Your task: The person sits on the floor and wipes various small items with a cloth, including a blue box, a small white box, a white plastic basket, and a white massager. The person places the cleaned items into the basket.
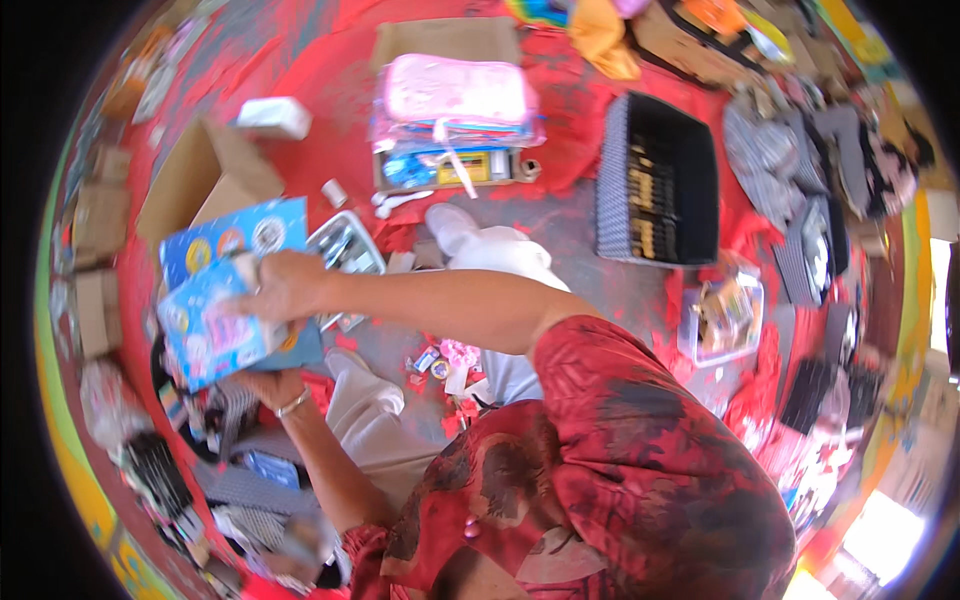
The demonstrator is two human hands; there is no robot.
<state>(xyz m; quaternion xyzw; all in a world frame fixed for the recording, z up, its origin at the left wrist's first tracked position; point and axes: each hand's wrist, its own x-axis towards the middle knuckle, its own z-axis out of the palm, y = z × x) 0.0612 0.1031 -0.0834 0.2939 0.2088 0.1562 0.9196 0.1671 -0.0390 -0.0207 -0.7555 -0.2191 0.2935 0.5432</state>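
Observation:
At the left, my right hand (283, 285) reaches across my body and grips a light blue booklet (215, 325) with coloured pictures. Its fingers press on the cover. Behind it is a darker blue booklet (270, 228) with round pictures, tilted toward the cardboard box. My left hand (262, 387), with a bracelet at the wrist, is closed at the booklets' lower edge; its fingertips are partly hidden under them. A white tray (375, 262) of small items stands just right of the booklets.
An open cardboard box (225, 175) stands beyond the booklets. Farther right are a box with pink pouches (455, 95), a black-lined fabric bin (608, 185) and a clear plastic tub (755, 330). Clothes (765, 150) lie at the right; small pink items (460, 355) lie between my legs.

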